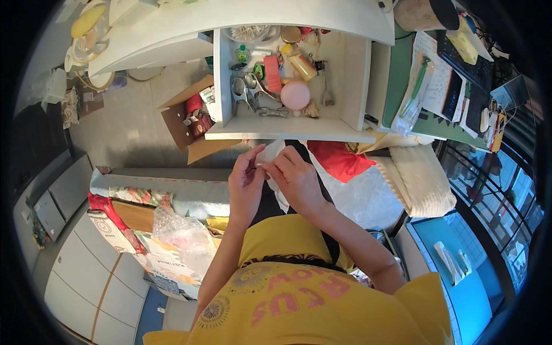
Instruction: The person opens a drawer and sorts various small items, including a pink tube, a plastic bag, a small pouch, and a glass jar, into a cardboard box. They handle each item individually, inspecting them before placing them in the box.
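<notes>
**Both hands pinching a small white wrapper below the open drawer**

We are looking down over a yellow printed T-shirt [322, 299] at a crowded corner, and the biggest thing before us is the white open wooden drawer [287, 129], pulled out from under the pale curved desk top [241, 23]. It is holding a jumble: a round pink plastic compact [295, 95], steel scissors with looped handles [240, 89], a yellow squeeze bottle [302, 66] and a pink flat box [272, 73], all lying close together.

Below the drawer, a red, white and black sheet of glossy plastic [339, 161] is spreading across the lap area, and a cream ribbed knitted cloth [417, 178] is lying to its right. To the left, an open brown cardboard box [187, 123] is sitting on the grey floor, and a crumpled clear bubble-wrap bag [184, 236] is resting on a patterned pile.

Now the hands. The left hand [246, 187] and the right hand [296, 178] are meeting just under the drawer front, fingertips together, both clamped on a small thin white wrapper [265, 156] held in the air between them. It looks like soft, crinkly film or paper; we cannot tell which.

What could go wrong? We judge that the wrapper is flimsy, so an uneven pull could tear it crookedly or spill whatever is inside onto the slick plastic sheet, where a small piece would slide out of sight. The drawer edge is also close above the knuckles.
</notes>
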`<action>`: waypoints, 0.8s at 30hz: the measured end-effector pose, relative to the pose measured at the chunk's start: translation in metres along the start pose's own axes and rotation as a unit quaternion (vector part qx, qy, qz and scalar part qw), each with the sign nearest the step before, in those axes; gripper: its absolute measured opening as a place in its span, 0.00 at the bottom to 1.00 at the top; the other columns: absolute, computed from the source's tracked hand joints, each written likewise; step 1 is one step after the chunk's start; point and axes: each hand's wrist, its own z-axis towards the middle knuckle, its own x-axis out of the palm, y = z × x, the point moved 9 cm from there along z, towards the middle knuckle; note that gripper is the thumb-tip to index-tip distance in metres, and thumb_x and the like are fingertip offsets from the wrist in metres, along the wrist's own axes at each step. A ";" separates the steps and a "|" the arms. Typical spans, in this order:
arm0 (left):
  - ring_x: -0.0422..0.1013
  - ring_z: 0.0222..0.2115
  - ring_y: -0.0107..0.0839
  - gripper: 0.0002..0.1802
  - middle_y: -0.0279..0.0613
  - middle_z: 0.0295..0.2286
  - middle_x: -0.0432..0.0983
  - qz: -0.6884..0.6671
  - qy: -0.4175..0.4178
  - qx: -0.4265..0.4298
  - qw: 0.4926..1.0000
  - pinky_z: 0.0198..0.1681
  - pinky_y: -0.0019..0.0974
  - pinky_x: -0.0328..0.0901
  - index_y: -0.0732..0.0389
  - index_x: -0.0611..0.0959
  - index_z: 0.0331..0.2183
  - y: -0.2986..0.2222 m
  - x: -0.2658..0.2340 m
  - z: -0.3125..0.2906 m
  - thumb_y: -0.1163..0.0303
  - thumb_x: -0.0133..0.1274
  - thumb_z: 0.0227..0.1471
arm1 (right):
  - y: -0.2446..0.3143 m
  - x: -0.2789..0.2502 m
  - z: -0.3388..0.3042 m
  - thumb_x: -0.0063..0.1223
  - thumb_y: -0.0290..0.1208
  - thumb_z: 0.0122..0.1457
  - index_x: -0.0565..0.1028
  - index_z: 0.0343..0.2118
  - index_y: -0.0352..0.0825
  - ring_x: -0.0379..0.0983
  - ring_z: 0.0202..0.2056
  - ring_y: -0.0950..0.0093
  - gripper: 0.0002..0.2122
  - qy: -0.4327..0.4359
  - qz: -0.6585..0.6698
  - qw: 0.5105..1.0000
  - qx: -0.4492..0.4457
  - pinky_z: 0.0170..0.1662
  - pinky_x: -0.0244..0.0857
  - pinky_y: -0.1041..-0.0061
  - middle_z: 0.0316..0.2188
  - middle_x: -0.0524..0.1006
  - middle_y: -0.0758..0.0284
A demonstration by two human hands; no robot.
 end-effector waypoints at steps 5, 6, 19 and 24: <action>0.63 0.20 0.25 0.14 0.37 0.21 0.62 0.315 -0.062 0.154 0.935 0.24 0.26 0.59 0.65 0.79 0.34 -0.040 -0.016 0.004 0.85 0.43 0.44 | 0.002 0.006 0.009 0.53 0.28 0.50 0.70 0.23 0.32 0.68 0.20 0.65 0.06 0.041 -0.062 0.996 -0.044 0.20 0.61 0.71 0.24 0.67 0.64; 0.62 0.19 0.26 0.14 0.38 0.20 0.61 0.416 -0.081 0.202 0.883 0.23 0.27 0.58 0.65 0.80 0.32 -0.052 -0.016 0.002 0.85 0.43 0.43 | -0.002 0.007 0.014 0.52 0.28 0.50 0.70 0.23 0.32 0.68 0.21 0.65 0.06 0.053 -0.086 0.994 -0.050 0.21 0.61 0.70 0.24 0.67 0.64; 0.58 0.12 0.22 0.08 0.37 0.14 0.62 0.230 -0.096 -0.038 0.968 0.16 0.28 0.55 0.69 0.78 0.26 -0.004 -0.064 -0.012 0.73 0.51 0.49 | -0.163 0.074 0.172 0.57 0.39 0.45 0.66 0.42 0.30 0.72 0.37 0.61 0.24 0.046 -0.278 0.929 0.238 0.39 0.66 0.65 0.34 0.74 0.56; 0.58 0.12 0.21 0.09 0.37 0.14 0.62 0.209 -0.097 -0.028 0.973 0.15 0.27 0.54 0.70 0.78 0.24 -0.002 -0.072 -0.012 0.72 0.52 0.49 | -0.195 0.034 0.157 0.59 0.36 0.45 0.67 0.43 0.31 0.73 0.32 0.71 0.23 -0.030 0.100 0.973 0.204 0.36 0.66 0.74 0.33 0.75 0.63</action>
